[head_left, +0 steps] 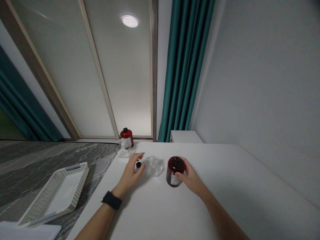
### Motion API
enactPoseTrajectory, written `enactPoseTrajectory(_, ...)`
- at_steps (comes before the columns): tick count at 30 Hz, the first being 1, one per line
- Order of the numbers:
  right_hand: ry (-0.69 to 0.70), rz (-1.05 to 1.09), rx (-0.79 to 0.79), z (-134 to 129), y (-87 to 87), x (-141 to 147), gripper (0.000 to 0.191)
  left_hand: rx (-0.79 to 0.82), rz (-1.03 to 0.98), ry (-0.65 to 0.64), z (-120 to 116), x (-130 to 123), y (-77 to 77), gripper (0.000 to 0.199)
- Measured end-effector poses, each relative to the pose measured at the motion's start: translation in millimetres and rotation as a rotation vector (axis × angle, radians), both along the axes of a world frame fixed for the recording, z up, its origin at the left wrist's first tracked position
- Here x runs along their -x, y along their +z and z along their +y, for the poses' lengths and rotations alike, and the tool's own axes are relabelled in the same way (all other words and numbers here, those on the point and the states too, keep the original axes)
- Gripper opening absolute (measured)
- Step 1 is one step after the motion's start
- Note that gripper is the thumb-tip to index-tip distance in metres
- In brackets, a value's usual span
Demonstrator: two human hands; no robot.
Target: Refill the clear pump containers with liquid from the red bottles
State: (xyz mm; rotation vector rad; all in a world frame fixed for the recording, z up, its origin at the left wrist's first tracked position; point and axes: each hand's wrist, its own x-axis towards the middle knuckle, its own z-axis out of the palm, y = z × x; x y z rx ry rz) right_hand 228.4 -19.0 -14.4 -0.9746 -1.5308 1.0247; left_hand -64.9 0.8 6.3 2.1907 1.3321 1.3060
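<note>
My right hand point(188, 176) is wrapped round a dark red bottle point(172, 171) with a white label, upright on the white table point(160, 213). No cap shows on its neck. My left hand point(133, 170), with a black watch on the wrist, has its thumb and fingers apart round a small black cap point(138, 164); no contact with it can be made out. Between the hands lies a clear, crumpled-looking transparent object point(153, 165). Another red bottle point(127, 137) with a black cap stands at the far left corner, beside a clear container point(124, 152).
A white perforated basket point(81, 181) is left of the table, with white sheets point(27, 230) near it. Behind the table are a low white cabinet point(186, 136), a teal curtain point(185, 70) and frosted sliding doors point(127, 83). A grey wall point(270, 83) rises on the right.
</note>
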Motion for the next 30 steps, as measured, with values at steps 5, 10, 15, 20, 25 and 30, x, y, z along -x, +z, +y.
enactPoseTrajectory(5,-0.064,0.058,-0.022,9.1,-9.6,4.3,0.061,0.104,0.020,-0.128,-0.5,-19.6,-11.4,0.060)
enactPoseTrajectory(10,-0.061,0.095,-0.017,24.8,-15.8,4.2,0.065,0.137,0.032,-0.107,4.6,-20.4,-19.8,0.061)
enactPoseTrajectory(15,-0.089,0.107,-0.040,37.8,-24.2,6.4,0.069,0.157,0.015,-0.141,2.9,-19.9,-15.9,0.046)
enactPoseTrajectory(20,-0.110,0.051,-0.091,35.4,-28.4,5.7,0.067,0.183,-0.028,-0.113,2.7,-21.7,-19.3,0.051)
enactPoseTrajectory(25,-0.451,-0.117,-0.386,11.2,-10.3,-1.4,0.042,0.040,0.018,-0.020,0.1,-21.0,-22.2,0.065)
enactPoseTrajectory(30,-0.360,-0.268,-0.660,-19.7,5.4,15.8,0.028,-0.251,0.217,-0.037,-10.1,-19.4,-8.5,0.078)
